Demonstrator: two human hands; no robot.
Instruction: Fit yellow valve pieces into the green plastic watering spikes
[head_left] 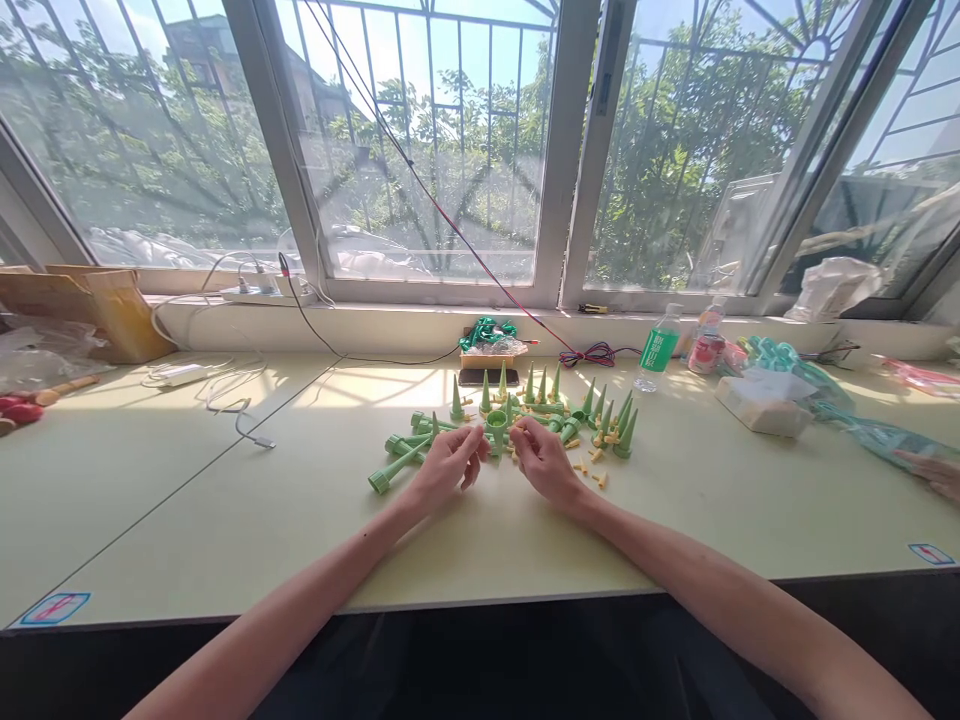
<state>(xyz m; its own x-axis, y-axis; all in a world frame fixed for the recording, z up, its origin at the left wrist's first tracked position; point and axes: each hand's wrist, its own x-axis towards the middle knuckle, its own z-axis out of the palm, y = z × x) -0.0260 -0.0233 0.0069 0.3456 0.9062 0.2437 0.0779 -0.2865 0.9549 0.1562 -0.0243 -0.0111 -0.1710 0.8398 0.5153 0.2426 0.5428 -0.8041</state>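
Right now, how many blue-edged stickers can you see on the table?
2. The left sticker is at the table's front left; the right sticker is at its front right. The arms cover some table, so more may be hidden.

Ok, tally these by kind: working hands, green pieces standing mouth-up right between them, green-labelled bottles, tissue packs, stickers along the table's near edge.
Left hand and right hand: 2
Mouth-up green piece: 1
Green-labelled bottle: 1
Tissue pack: 1
Stickers: 2
Total: 7
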